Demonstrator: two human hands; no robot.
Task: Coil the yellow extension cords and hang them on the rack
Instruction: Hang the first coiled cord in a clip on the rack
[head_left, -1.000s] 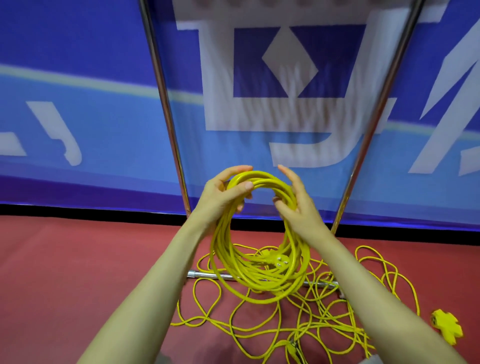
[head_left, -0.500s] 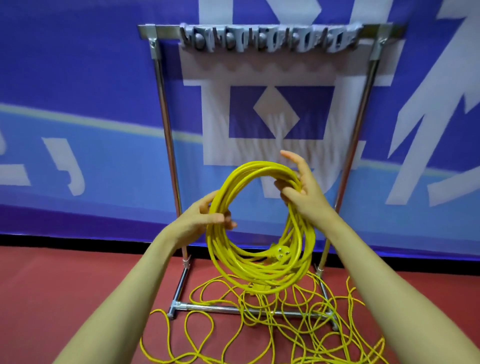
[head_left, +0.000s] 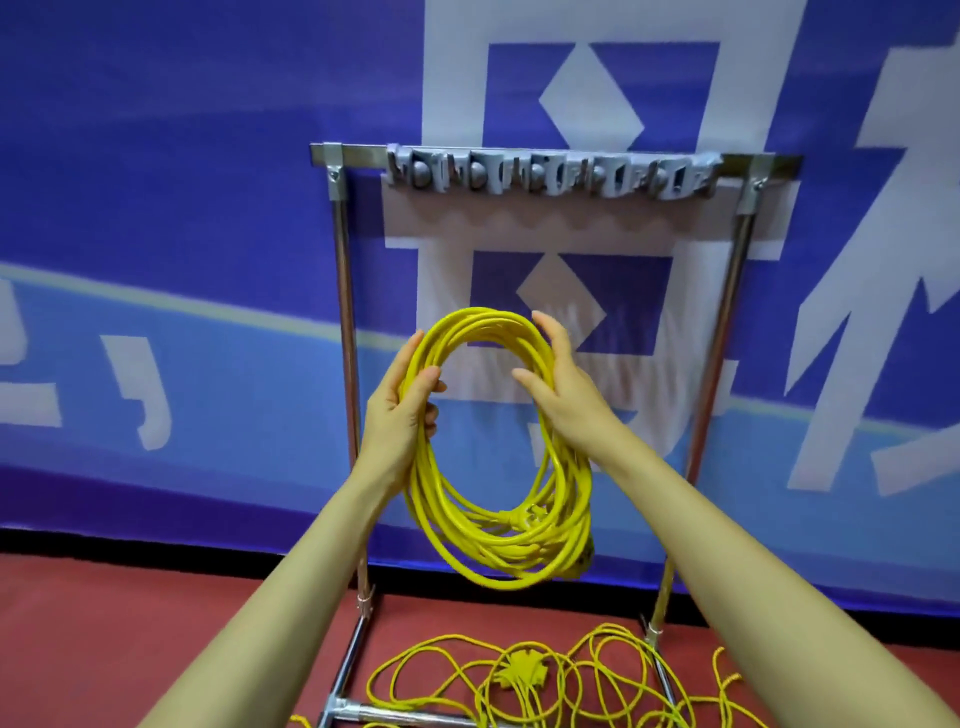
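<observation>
At the centre of the frame, the coiled cord (head_left: 519, 548) hangs in the air as a tall oval, its long axis running up and down, in front of the metal rack (head_left: 345, 312). The left hand (head_left: 402, 410) has a clenched grip round the coil's upper left side. The right hand (head_left: 563, 395) has a released grip: fingers nearly straight, palm laid against the upper right side, thumb reaching into the ring.

The grey hook strip (head_left: 550, 174) on the rack's top bar lies directly above the coil and well apart from it. The right fingertips stand slightly higher, so that hand is judged marginally nearer the hooks. The lift would be straight up.

The cord is smooth, glossy and round, many turns loosely bundled, with a plug among the lowest strands. The rack posts are polished tube. More loose cords (head_left: 519, 675) sprawl uncoiled on the red floor (head_left: 156, 649) inside the rack's base.
</observation>
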